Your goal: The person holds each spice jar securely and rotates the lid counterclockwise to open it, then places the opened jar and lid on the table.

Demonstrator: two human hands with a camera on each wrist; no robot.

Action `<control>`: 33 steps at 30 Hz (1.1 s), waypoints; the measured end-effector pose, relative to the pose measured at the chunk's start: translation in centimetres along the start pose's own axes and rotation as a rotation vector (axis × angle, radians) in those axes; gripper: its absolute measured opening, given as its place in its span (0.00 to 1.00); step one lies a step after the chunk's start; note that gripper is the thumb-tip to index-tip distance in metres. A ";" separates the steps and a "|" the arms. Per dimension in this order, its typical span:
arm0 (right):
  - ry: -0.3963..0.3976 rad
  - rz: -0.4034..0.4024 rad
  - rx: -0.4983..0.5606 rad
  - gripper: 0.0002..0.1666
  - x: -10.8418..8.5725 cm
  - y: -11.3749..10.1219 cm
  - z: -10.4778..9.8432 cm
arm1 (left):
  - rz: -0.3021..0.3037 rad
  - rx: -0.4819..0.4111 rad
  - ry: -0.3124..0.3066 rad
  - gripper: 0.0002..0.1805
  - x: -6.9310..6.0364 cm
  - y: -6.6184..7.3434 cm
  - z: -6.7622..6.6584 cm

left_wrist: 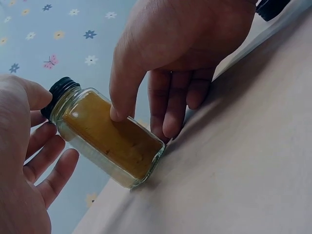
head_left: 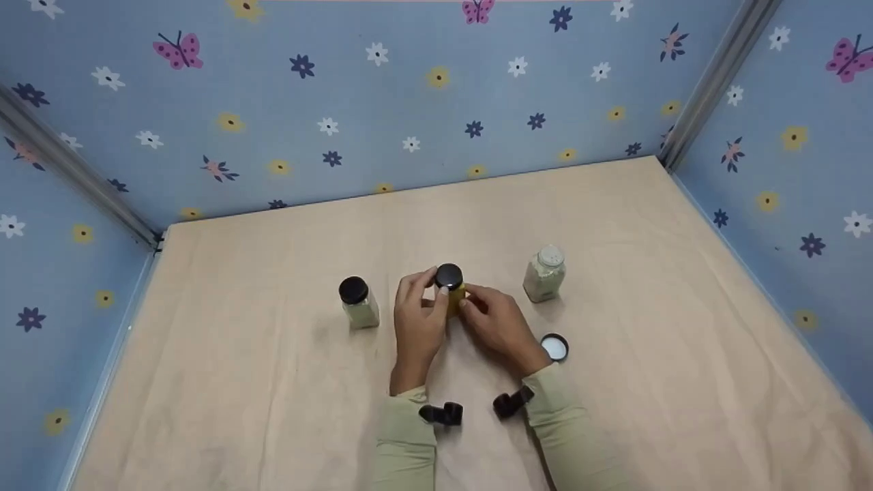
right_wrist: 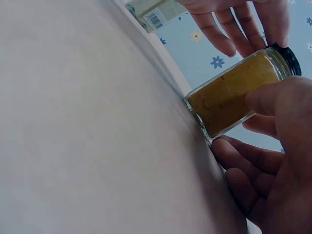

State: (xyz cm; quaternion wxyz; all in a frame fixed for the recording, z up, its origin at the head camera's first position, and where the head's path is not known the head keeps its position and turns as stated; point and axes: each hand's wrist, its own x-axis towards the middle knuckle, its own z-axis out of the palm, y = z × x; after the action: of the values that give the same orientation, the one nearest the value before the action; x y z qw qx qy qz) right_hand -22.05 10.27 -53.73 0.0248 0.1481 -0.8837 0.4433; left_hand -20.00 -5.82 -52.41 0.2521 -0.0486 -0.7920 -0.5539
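A glass spice jar (left_wrist: 109,134) of yellow-brown powder stands upright on the cloth between both hands. My left hand (head_left: 417,324) pinches its black lid (head_left: 449,275) between thumb and fingers; in the left wrist view the other fingers spread loosely beside the glass. Lower down, my right hand (head_left: 501,322) grips the jar's body, thumb on the near face, with the lower fingers close to the cloth. In the right wrist view the lid (right_wrist: 287,58) sits on the jar's neck.
Left of the hands stands a jar (head_left: 361,312) of pale green contents under a black lid. At the right, a similar jar (head_left: 544,281) shows a white perforated top. Beside the right wrist, a loose black cap (head_left: 554,347) lies white inside up. Flower-patterned panels (head_left: 382,102) border the cloth-covered table (head_left: 273,273).
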 end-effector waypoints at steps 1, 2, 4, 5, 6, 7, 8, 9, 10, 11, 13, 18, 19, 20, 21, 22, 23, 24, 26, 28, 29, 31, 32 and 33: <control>-0.003 -0.002 -0.001 0.22 0.0 0.0 0.0 | -0.007 -0.002 0.003 0.19 -0.1 0.0 0.0; -0.004 -0.005 0.000 0.21 0.0 0.0 0.0 | -0.011 -0.010 0.005 0.19 -0.1 0.0 0.0; 0.004 -0.010 -0.002 0.21 0.0 -0.1 -0.1 | -0.014 -0.027 0.009 0.18 -0.2 0.0 0.0; 0.009 -0.011 -0.001 0.21 -0.1 -0.1 -0.1 | -0.014 -0.040 0.012 0.17 -0.3 0.0 0.0; 0.012 -0.009 -0.004 0.20 -0.2 -0.1 -0.1 | -0.013 -0.049 0.014 0.17 -0.3 0.0 0.0; 0.012 -0.006 -0.007 0.21 -0.2 -0.1 -0.1 | -0.010 -0.055 0.018 0.17 -0.4 0.0 0.1; 0.011 -0.002 -0.009 0.21 -0.3 -0.1 -0.1 | -0.008 -0.059 0.021 0.17 -0.5 0.0 0.1; 0.010 -0.002 -0.008 0.21 -0.4 0.0 0.0 | -0.005 -0.060 0.023 0.17 -0.5 0.0 0.1; 0.008 0.001 -0.006 0.21 -0.4 0.0 0.0 | -0.004 -0.062 0.025 0.17 -0.6 0.0 0.0; 0.007 0.006 -0.004 0.21 -0.5 0.0 0.0 | -0.005 -0.062 0.024 0.18 -0.6 0.0 0.0; 0.008 0.013 0.001 0.21 -0.6 0.0 0.0 | -0.010 -0.061 0.023 0.18 -0.6 0.0 -0.1; 0.013 0.021 0.016 0.21 -0.5 0.0 0.2 | -0.015 -0.052 0.029 0.18 -0.4 0.1 -0.3; 0.013 0.020 0.020 0.22 -0.5 0.0 0.2 | -0.013 -0.049 0.031 0.17 -0.4 0.1 -0.4; 0.013 0.019 0.025 0.22 -0.5 0.0 0.2 | -0.010 -0.048 0.033 0.17 -0.3 0.0 -0.4; 0.010 0.019 0.029 0.22 -0.5 0.0 0.2 | -0.010 -0.047 0.035 0.17 -0.3 -0.1 -0.4; 0.007 0.021 0.033 0.22 -0.5 0.0 0.2 | -0.010 -0.047 0.037 0.16 -0.4 -0.1 -0.4; 0.004 0.022 0.033 0.22 -0.5 0.0 0.2 | -0.010 -0.048 0.037 0.16 -0.4 -0.1 -0.5; 0.001 0.024 0.032 0.22 -0.5 0.0 0.2 | -0.009 -0.048 0.038 0.16 -0.4 -0.2 -0.5; 0.001 0.023 0.035 0.21 -0.5 0.0 0.2 | -0.001 -0.048 0.040 0.15 -0.4 -0.3 -0.6; 0.001 0.021 0.042 0.21 -0.4 0.0 0.2 | 0.013 -0.048 0.037 0.14 -0.3 -0.2 -0.7; 0.003 0.022 0.040 0.21 -0.3 -0.1 0.2 | 0.018 -0.045 0.033 0.13 -0.2 -0.3 -0.7; 0.006 0.023 0.047 0.21 -0.2 -0.1 0.3 | 0.025 -0.036 0.023 0.12 -0.1 -0.4 -0.8; 0.004 0.025 0.049 0.21 -0.1 -0.1 0.4 | 0.027 -0.030 0.020 0.12 0.0 -0.5 -0.9; 0.000 0.026 0.052 0.21 0.0 -0.2 0.5 | 0.028 -0.026 0.017 0.12 0.0 -0.5 -1.0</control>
State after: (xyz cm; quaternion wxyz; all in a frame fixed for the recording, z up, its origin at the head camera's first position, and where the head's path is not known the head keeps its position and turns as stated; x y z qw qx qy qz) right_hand -21.91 9.83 -53.89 0.0153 0.1374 -0.8737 0.4664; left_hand -19.86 -6.93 -52.60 0.2659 -0.0583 -0.7819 -0.5608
